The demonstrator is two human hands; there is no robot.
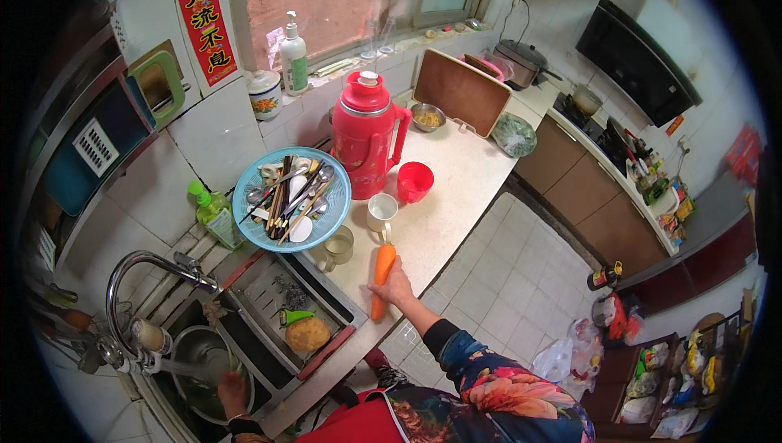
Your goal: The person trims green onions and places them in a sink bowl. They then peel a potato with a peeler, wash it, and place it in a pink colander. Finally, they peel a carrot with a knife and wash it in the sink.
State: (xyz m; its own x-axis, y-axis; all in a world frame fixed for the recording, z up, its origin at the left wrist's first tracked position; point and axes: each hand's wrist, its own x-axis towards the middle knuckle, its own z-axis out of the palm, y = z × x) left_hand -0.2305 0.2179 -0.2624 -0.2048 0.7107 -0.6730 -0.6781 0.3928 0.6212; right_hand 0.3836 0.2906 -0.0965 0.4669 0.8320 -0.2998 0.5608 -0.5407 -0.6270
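Note:
My right hand [396, 287] grips an orange carrot [383, 266] above the counter's front edge. The carrot's thick end points away from me, close to the handle of a white mug [382, 211]. At the lower left, my left hand [232, 389] is over the near side of a metal basin [183, 351] in the sink. Its fingers are blurred, and I cannot tell if they hold anything. Water from the chrome faucet [113, 302] streams into the basin. On the draining tray [256, 296] lie a potato [307, 335], a green-handled peeler [297, 317] and a metal scrubber [292, 293].
A blue basket [339, 204] of chopsticks and spoons overhangs the sink's far edge. Near it are a red thermos [365, 137], a red cup [415, 182] and a glass mug [339, 246]. A brown board [461, 91] leans at the back. Plastic bags [571, 351] lie on the floor to the right.

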